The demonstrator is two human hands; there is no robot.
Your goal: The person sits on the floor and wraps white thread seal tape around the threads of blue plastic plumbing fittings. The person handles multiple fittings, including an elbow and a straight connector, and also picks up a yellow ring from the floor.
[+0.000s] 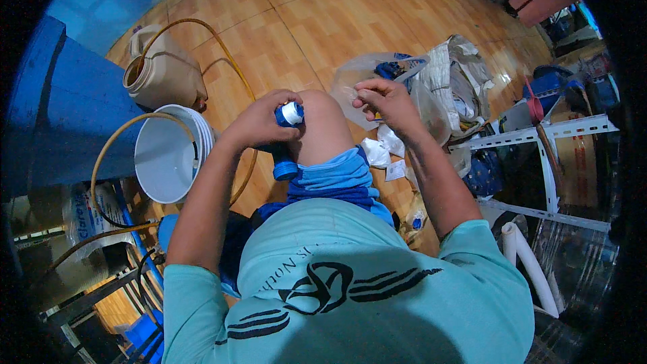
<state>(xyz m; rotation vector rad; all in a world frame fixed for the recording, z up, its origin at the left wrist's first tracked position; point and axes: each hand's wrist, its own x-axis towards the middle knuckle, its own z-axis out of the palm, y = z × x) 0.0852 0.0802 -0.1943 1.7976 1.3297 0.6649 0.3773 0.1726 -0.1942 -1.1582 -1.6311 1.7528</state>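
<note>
My left hand (pixel 264 121) is closed around a blue pipe fitting (pixel 286 169), held above my bare knee. White tape (pixel 290 112) is wrapped round the fitting's upper end. Its middle is hidden by my fingers and palm. To the right of the knee, my right hand (pixel 385 102) is raised with thumb and forefinger pinched together. Whatever sits in that pinch is too small and faint to name. Behind and below that hand lies a clear plastic bag (pixel 347 75) with dark blue pieces in it.
On the left stand a beige jerrycan (pixel 176 74) and a white bucket (pixel 151 162), with a yellow-brown hose (pixel 226 44) looping from them. Small white packets (pixel 376 154) and a white sack (pixel 445 71) lie on the right. A white metal rack (pixel 549 138) borders the right side.
</note>
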